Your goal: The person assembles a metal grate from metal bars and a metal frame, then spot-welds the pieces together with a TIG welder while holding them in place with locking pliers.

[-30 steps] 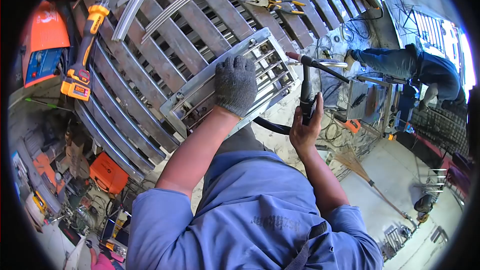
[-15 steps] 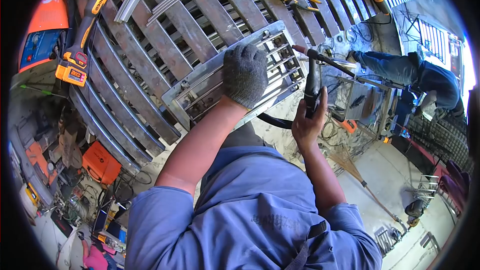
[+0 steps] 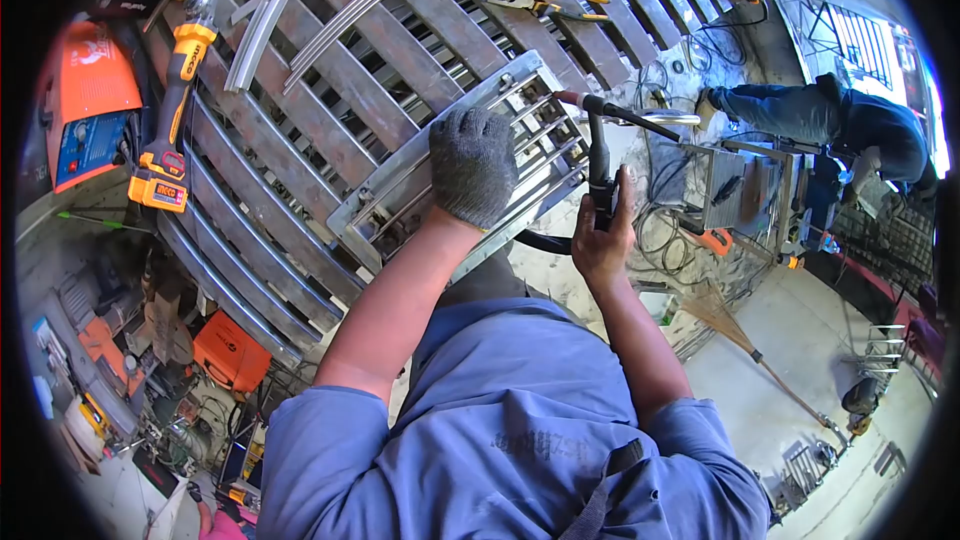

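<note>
A shallow rectangular metal frame (image 3: 352, 208) with thin bars across it rests at a slant near the edge of the slatted steel bench (image 3: 392, 50). My left hand (image 3: 473, 168), in a dark grey knit glove, is closed over the middle of the frame; its fingertips are partly hidden. Bare, my right hand (image 3: 604, 235) grips the black handle of a TIG welding torch (image 3: 599, 152). The torch head points left, with its tip close to the bars at the frame's right end. A black cable runs from the handle behind my wrist.
Combination pliers (image 3: 548, 4), metal strips (image 3: 370, 8) and a yellow cordless grinder (image 3: 172, 115) lie on the bench. An orange welding machine (image 3: 98, 80) stands left. An orange case (image 3: 232, 350) and a broom (image 3: 722, 318) are lower down. Another person (image 3: 880, 140) bends at the right.
The view has shifted, so the bench items sit a little differently in it. Both hands keep their holds, and the torch tip stays close to the frame's right end.
</note>
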{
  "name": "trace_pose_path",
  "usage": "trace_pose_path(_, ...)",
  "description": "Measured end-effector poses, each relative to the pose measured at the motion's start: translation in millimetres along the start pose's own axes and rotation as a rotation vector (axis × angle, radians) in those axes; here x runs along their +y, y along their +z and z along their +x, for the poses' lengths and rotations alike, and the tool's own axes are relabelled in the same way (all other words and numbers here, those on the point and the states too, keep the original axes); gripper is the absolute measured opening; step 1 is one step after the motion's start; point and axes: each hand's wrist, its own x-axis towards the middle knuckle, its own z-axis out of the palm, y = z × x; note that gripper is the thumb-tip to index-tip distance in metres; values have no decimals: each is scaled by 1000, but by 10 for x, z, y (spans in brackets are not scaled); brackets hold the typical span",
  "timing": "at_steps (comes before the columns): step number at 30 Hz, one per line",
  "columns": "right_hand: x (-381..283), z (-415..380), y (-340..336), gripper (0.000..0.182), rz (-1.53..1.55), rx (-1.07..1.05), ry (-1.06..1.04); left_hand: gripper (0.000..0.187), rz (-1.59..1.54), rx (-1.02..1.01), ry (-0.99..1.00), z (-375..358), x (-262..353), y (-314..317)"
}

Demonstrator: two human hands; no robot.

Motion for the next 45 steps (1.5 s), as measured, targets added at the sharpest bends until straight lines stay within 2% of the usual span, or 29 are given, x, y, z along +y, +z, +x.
trace_pose_path(4,1,-46,-2,77,36,-26,84,9,-11,8,18,15,10,-32)
trace_pose_path(11,-4,-4,-6,80,-12,15,-8,11,-8,-6,32,17,-4,-33)
trace_pose_path(23,-37,-46,-43,77,13,-93,158,12,-34,19,41,0,-20,-1)
trace_pose_path(26,-41,-24,-45,76,0,-92,130,12,-28,8,41,-5,-22,0)
trace_pose_path(29,-69,43,-48,74,-38,-40,-11,17,-33,25,57,-20,-53,65)
trace_pose_path(31,-41,18,-46,67,-37,-36,10,19,-130,54,17,-33,-77,171)
trace_pose_path(32,-38,23,-58,67,-50,-47,6,22,23,-50,68,-94,-146,147)
trace_pose_path(33,-35,18,-43,65,-26,-32,8,21,28,-47,61,-91,-127,108)
trace_pose_path(35,-26,21,-34,72,-48,-8,-16,17,36,-40,48,-63,-85,77)
trace_pose_path(37,-28,-104,-62,82,90,-56,225,6,-4,30,22,-8,-11,55)
trace_pose_path(38,-11,-108,-59,89,43,16,130,9,5,26,37,-5,-25,52)
trace_pose_path(39,9,-118,-64,89,65,21,149,13,15,19,50,-12,-43,46)
trace_pose_path(41,64,-178,-85,89,107,33,195,12,18,9,43,-26,-42,44)
trace_pose_path(42,64,-154,-108,88,68,75,101,12,18,4,43,-25,-31,48)
trace_pose_path(45,39,-127,-257,87,-1,72,39,7,52,-8,70,-26,-26,56)
